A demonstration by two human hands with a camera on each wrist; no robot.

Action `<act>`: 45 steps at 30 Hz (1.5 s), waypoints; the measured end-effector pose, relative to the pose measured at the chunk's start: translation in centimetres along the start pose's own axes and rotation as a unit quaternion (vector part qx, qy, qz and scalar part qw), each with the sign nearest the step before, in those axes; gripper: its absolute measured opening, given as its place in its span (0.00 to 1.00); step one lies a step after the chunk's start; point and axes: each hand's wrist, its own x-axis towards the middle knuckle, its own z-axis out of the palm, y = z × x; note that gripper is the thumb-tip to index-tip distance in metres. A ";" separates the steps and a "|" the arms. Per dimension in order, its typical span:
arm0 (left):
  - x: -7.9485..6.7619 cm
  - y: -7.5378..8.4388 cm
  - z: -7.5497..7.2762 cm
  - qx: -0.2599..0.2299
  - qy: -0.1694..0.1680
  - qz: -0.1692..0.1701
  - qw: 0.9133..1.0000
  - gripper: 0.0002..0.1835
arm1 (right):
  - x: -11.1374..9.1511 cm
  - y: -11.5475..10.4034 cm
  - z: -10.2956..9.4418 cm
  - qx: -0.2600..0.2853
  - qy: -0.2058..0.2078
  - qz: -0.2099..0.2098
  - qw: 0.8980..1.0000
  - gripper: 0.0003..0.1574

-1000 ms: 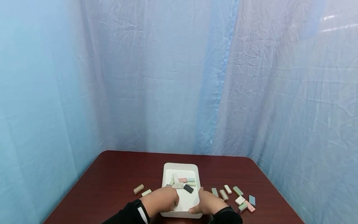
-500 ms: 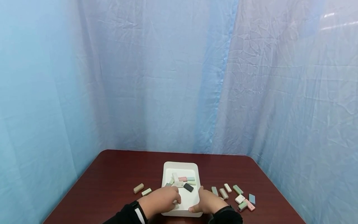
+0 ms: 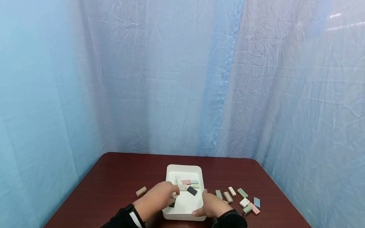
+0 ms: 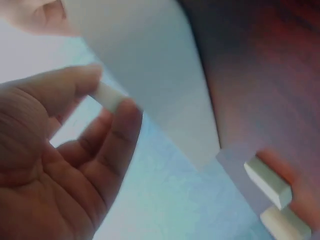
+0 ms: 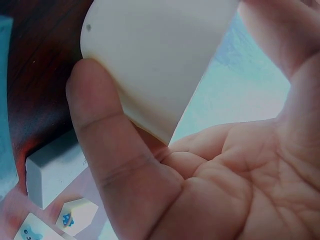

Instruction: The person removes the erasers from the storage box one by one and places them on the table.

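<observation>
In the head view a white tray (image 3: 186, 216) lies on the table, with several pastel eraser-like blocks at its far half and a dark block (image 3: 192, 190) near its middle. Over the tray's left side, my left hand (image 3: 155, 199) pinches a small whitish block (image 4: 109, 96) between thumb and fingertips. Another dark block (image 3: 172, 204) shows partly beneath that hand. My right hand (image 3: 212, 205) grips the tray's near right corner, thumb at the near rim and fingers along the outer wall.
A beige block (image 3: 141, 191) lies on the table left of the tray. Right of it are several loose blocks, among them a pink one (image 3: 255, 209), a blue one (image 3: 257, 202) and a green one (image 3: 242, 193). Blue curtains (image 3: 176, 79) hang behind the dark red table (image 3: 122, 164).
My left hand has shifted left and slightly away from me over the tray, and the pinched block now shows. It covers a pale block left of the tray. The right hand stays put.
</observation>
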 end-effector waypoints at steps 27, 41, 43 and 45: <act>-4.7 -5.5 0.2 0.008 -0.039 -0.170 0.985 0.07 | -0.4 0.1 -0.1 0.013 -0.001 -0.009 1.000 0.66; -5.9 -7.6 -0.2 0.020 -0.030 -0.199 0.979 0.13 | -0.3 0.1 -0.2 0.015 -0.004 -0.014 1.000 0.67; -6.0 -7.8 -0.2 0.015 -0.029 -0.204 0.979 0.13 | -0.2 0.2 -0.2 0.015 -0.006 -0.014 1.000 0.67; -6.0 -8.0 -0.2 0.011 -0.022 -0.202 0.979 0.14 | -0.2 0.2 -0.2 0.014 -0.007 -0.012 1.000 0.67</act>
